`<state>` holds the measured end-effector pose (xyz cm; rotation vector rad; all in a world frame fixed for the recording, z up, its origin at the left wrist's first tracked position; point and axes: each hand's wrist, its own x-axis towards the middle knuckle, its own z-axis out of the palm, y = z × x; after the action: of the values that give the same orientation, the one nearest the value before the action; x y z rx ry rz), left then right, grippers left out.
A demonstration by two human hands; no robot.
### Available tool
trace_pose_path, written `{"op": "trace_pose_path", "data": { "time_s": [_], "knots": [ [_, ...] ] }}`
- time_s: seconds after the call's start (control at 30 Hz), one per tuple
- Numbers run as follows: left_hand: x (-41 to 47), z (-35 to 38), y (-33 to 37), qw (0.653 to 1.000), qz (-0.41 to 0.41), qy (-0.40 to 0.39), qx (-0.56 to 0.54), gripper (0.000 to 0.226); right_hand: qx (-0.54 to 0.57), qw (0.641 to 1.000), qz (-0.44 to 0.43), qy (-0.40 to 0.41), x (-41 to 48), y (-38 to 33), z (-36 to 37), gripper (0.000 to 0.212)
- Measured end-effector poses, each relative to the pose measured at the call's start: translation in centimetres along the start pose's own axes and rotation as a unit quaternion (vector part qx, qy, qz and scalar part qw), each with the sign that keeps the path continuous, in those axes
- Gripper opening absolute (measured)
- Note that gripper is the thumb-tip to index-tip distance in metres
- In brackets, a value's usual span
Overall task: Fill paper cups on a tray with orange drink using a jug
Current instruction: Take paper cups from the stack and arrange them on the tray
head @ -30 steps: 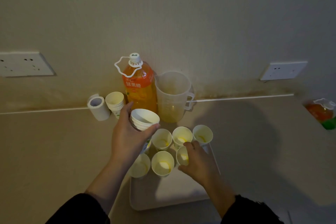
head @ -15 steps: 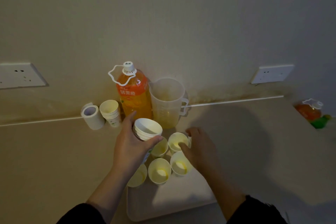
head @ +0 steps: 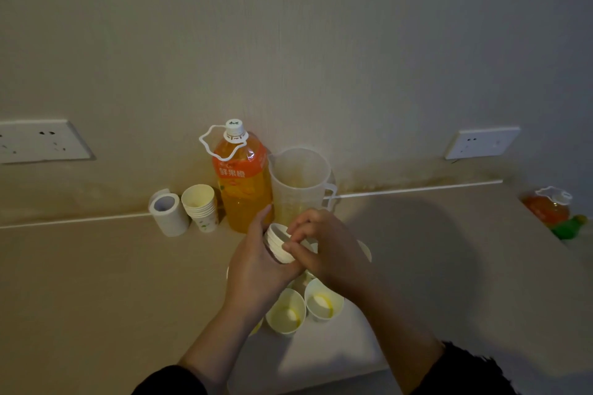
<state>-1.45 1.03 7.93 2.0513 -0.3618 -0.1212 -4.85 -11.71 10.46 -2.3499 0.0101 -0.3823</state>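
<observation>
My left hand (head: pixel 256 263) grips a short stack of white paper cups (head: pixel 278 242) above the tray (head: pixel 321 359). My right hand (head: pixel 324 247) pinches the rim of the top cup in that stack. Under my hands, paper cups stand on the tray; two in front (head: pixel 286 314) (head: pixel 323 302) show a little yellow liquid at the bottom, and the others are mostly hidden. A clear plastic jug (head: pixel 300 183) with a little drink in it stands by the wall. Beside it is a large orange drink bottle (head: pixel 240 179) with its cap on.
A second stack of paper cups (head: pixel 200 207) and a roll of white tape (head: pixel 167 215) stand left of the bottle. Wall sockets sit at the left (head: pixel 38 141) and right (head: pixel 481 143). Another orange bottle (head: pixel 550 205) lies at the counter's far right edge.
My right hand left the cups on the tray and rose to the stack in my left hand, where it now pinches the top cup. The view tilted down slightly.
</observation>
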Motion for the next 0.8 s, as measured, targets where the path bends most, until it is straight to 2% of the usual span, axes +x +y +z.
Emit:
{"op": "trace_pose_path", "data": {
  "time_s": [0.1,0.23,0.33,0.47,0.53,0.63,0.73,0.8],
  "knots": [
    [-0.1,0.1,-0.1,1.000,-0.004,-0.001,0.007,0.092,0.005,0.999,-0.022,0.032,0.0,0.2,0.3,0.020],
    [0.0,0.5,0.1,0.999,-0.012,-0.021,0.028,0.096,0.014,0.998,-0.002,0.063,-0.2,1.3,1.3,0.025],
    [0.0,1.0,0.4,0.998,-0.019,-0.036,0.044,0.098,0.025,0.993,-0.003,0.117,-0.3,2.2,1.8,0.027],
    [-0.1,1.5,0.2,0.998,-0.014,-0.038,0.057,0.083,0.043,0.986,0.033,0.157,-0.1,3.2,0.9,0.031],
    [-0.1,1.6,-0.1,0.998,-0.016,-0.029,0.048,0.077,0.074,0.984,0.079,0.143,0.0,3.8,-0.1,0.034],
    [0.1,1.6,-0.3,0.999,-0.013,-0.025,0.031,0.058,0.140,0.977,0.142,0.069,-0.2,4.0,-0.8,0.016],
    [0.3,1.8,0.0,0.999,-0.010,-0.029,0.012,0.053,0.231,0.956,0.175,0.050,-0.4,3.7,-0.9,0.018],
    [0.5,1.9,0.1,1.000,-0.007,-0.029,0.001,0.055,0.291,0.933,0.209,0.026,-0.1,3.6,-1.1,0.042]
  ]
}}
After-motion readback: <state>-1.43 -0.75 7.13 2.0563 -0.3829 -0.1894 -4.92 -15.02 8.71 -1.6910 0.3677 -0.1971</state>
